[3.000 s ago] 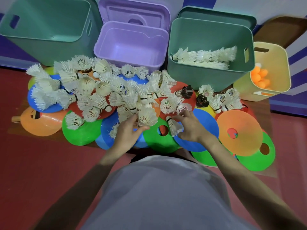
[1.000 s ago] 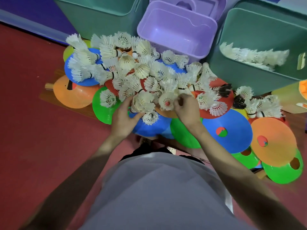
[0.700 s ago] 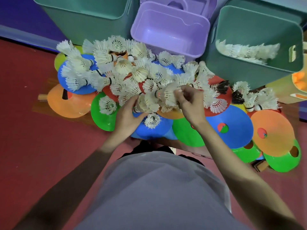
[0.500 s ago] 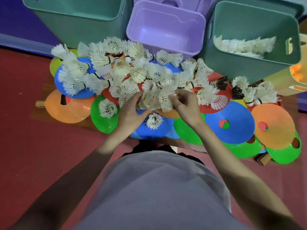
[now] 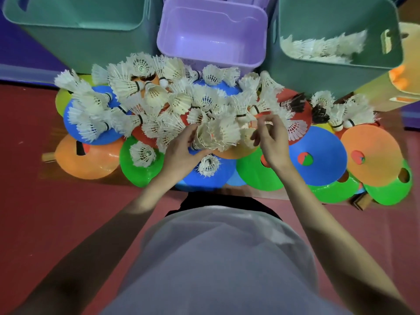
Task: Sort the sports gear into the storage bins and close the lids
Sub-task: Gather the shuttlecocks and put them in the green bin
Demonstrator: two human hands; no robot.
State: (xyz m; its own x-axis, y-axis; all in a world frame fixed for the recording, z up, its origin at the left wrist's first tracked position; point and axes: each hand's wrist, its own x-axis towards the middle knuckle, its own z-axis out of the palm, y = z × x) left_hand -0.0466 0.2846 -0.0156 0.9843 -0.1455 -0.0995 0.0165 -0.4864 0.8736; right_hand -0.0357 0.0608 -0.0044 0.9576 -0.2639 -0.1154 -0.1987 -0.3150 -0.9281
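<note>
Left hand (image 5: 179, 153) grip closed round a bunch of shuttlecocks (image 5: 216, 135) above the disc cones (image 5: 318, 155) — right hand (image 5: 272, 137) fingers pinched, contents unclear — green bin (image 5: 341, 71) behind.

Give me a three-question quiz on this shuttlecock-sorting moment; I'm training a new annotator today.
1. True or false: the purple bin already holds shuttlecocks.
2. Which hand grips the nested stack of shuttlecocks? A) left hand B) right hand
3. Fill in: loose white shuttlecocks already lie in the green bin on the ____ side.

Key: 1. False, it looks empty. 2. A. 3. right.
</note>
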